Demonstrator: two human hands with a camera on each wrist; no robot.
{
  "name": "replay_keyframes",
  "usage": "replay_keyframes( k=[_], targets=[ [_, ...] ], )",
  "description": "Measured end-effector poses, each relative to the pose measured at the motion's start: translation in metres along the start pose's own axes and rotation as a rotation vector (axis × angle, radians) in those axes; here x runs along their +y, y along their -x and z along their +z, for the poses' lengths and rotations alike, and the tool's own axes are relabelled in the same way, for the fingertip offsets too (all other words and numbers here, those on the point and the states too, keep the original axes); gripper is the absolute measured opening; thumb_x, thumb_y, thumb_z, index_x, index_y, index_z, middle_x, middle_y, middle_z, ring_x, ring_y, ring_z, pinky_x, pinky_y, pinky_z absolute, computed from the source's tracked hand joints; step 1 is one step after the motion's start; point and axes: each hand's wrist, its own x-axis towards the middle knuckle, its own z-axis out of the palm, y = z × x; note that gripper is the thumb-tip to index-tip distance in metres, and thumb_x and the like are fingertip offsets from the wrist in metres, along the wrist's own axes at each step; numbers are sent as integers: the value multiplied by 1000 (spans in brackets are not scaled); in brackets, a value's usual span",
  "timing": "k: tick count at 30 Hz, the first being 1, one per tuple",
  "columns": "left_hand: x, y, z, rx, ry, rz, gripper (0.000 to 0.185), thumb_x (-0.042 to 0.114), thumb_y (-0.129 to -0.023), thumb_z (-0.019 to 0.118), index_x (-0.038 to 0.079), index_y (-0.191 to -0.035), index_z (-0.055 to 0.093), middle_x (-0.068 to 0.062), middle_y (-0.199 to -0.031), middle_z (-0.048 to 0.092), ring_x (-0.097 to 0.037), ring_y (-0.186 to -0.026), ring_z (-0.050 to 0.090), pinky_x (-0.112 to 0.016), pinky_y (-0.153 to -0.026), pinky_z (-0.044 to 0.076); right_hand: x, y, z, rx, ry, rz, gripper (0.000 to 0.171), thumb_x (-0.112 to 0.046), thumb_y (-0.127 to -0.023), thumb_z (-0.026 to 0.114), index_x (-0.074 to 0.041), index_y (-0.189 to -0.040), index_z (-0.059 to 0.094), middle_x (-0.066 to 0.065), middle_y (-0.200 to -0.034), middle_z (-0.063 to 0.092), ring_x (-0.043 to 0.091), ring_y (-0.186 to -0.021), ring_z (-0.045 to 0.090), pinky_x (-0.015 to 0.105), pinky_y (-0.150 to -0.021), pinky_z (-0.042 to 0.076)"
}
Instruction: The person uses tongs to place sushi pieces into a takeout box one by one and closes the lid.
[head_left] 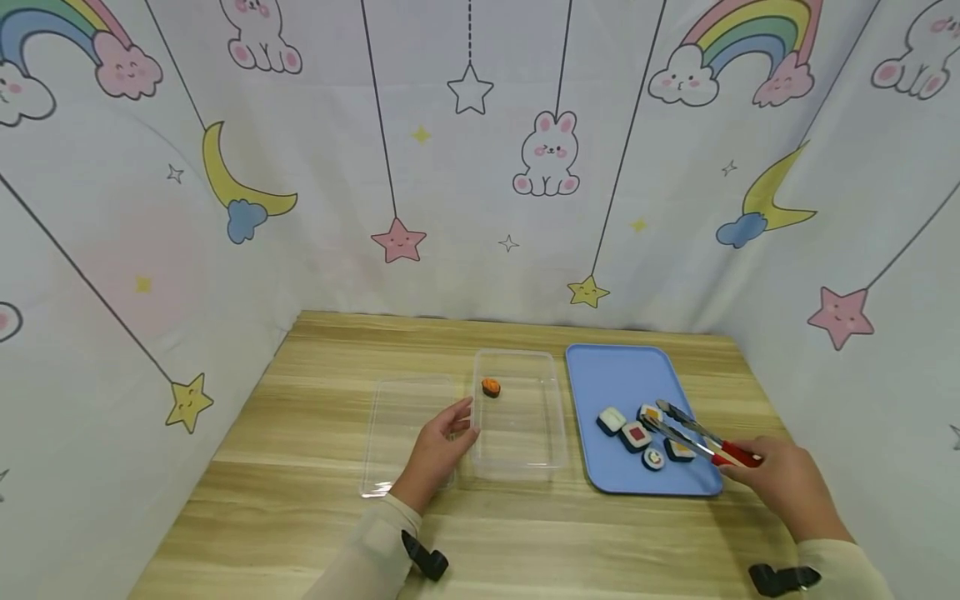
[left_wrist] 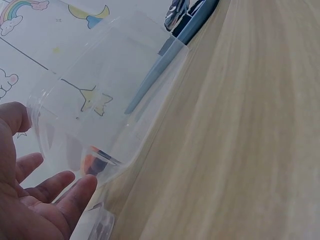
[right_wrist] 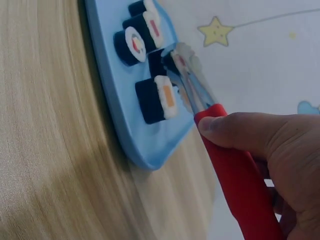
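Note:
My right hand grips red-handled metal tongs over a blue tray. The tong tips sit on either side of one sushi roll among several rolls lying on the tray. In the right wrist view my thumb presses the red tongs handle, and the metal tips reach past a roll. My left hand rests with relaxed fingers against the left wall of a clear plastic box. One orange-topped piece lies in that box.
A clear lid lies flat just left of the box, partly under my left hand. The wooden table is closed in by patterned cloth walls on three sides. The tray edge shows beyond the box wall.

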Motion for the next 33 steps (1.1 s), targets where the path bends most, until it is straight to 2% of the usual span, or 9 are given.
replay_keyframes(
  k=[5,12,17,24,33],
  targets=[
    [-1,0,0,-1,-6,-2,52,9,-98,70,6,-148,57,-22,-139,61,-36,-122,63,-54,-101,51,-2,0,1,20,9,-7,59,-39,-79,90,8,-112,75,21,-97,73,31,-80,63,46,-67,52],
    [-1,0,1,-4,-8,-7,52,10,-98,71,9,-148,58,-22,-140,61,-36,-122,63,-53,-101,51,-4,3,1,105,-8,-32,52,-34,-78,91,4,-110,77,20,-97,75,30,-78,64,39,-64,49],
    [-1,0,0,-3,-10,2,52,10,-98,71,7,-148,57,-22,-139,62,-35,-121,63,-53,-101,51,-14,-1,-3,148,-38,-60,51,-35,-80,91,3,-111,77,22,-101,75,32,-81,66,38,-65,49],
    [-2,0,1,-2,1,9,53,10,-98,71,5,-149,56,-22,-139,62,-36,-121,63,-54,-98,52,-44,-14,-15,127,-76,-102,63,-47,-83,87,3,-120,75,19,-103,74,31,-85,64,39,-67,53],
    [-1,0,1,11,8,0,53,10,-98,71,6,-149,56,-21,-139,62,-36,-121,63,-54,-98,52,-94,-36,-22,106,-109,-181,56,-39,-86,86,-1,-125,74,16,-105,73,31,-87,62,39,-67,56]
  ],
)
